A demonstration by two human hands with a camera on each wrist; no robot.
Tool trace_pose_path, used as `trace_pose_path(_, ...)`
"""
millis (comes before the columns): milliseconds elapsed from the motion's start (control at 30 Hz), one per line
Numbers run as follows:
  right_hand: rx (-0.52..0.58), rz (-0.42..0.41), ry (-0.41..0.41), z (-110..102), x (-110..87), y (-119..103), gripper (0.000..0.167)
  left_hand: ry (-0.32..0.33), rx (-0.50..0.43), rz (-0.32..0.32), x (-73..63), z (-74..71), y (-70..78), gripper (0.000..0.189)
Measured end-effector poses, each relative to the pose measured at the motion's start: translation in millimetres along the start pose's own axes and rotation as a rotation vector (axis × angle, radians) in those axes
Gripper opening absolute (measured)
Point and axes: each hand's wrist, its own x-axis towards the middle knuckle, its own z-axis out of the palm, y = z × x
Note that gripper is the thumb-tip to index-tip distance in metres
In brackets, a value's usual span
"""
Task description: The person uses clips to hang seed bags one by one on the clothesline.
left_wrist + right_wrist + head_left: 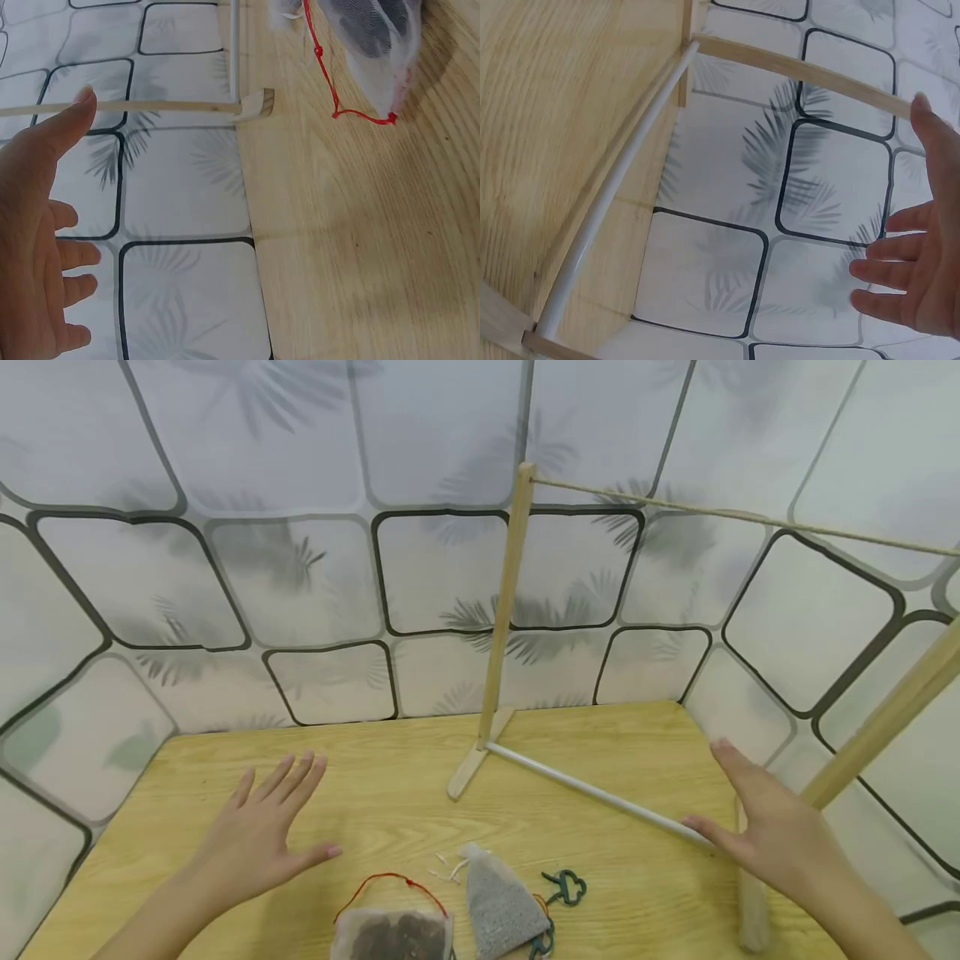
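My left hand [258, 835] hovers over the left part of the table, fingers spread and holding nothing. On the other side my right hand [783, 831], also bare with thumb apart, overlaps the right end of a wooden rack in the head view. The rack has a wooden post [504, 610], a white bar [592, 789] low down and a string [720, 512] across the top. Between the hands lie a mesh pouch with dark contents [401, 937] and a red cord [390, 875], a pouch of grey grains [498, 902], and dark green clips [567, 887].
The wood-grain table [375, 785] meets patterned walls [322, 585] at its back and sides. A second, slanting post [892, 718] rises at the right, on a wooden foot [752, 910]. The left foot [468, 772] of the rack stands near the back edge.
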Motion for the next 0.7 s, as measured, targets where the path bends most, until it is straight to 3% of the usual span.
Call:
trace_pose_path(167,-0.041,-0.05,0.167,-2,0.0,4,0.083,0.016,0.008,0.029,14.3,0.7,5.2,0.087)
trace_pose_path(333,-0.117,-0.022,0.162,-4,-0.4,9,0.08,0.057,0.024,0.076,32.2,1.9,10.4,0.077)
trace_pose_path(467,-0.21,-0.003,0.172,-7,-2.7,13,0.078,0.038,0.009,0.079,45.0,5.1,14.8,0.071)
trace_pose_path(567,-0.243,0.074,0.089,-11,-5.1,15,0.07,0.01,-0.012,0.087,55.3,7.3,18.5,0.062)
trace_pose_path(700,-0.232,0.215,-0.109,-18,-9.1,20,0.06,-0.021,-0.038,0.124,70.4,11.5,22.6,0.052)
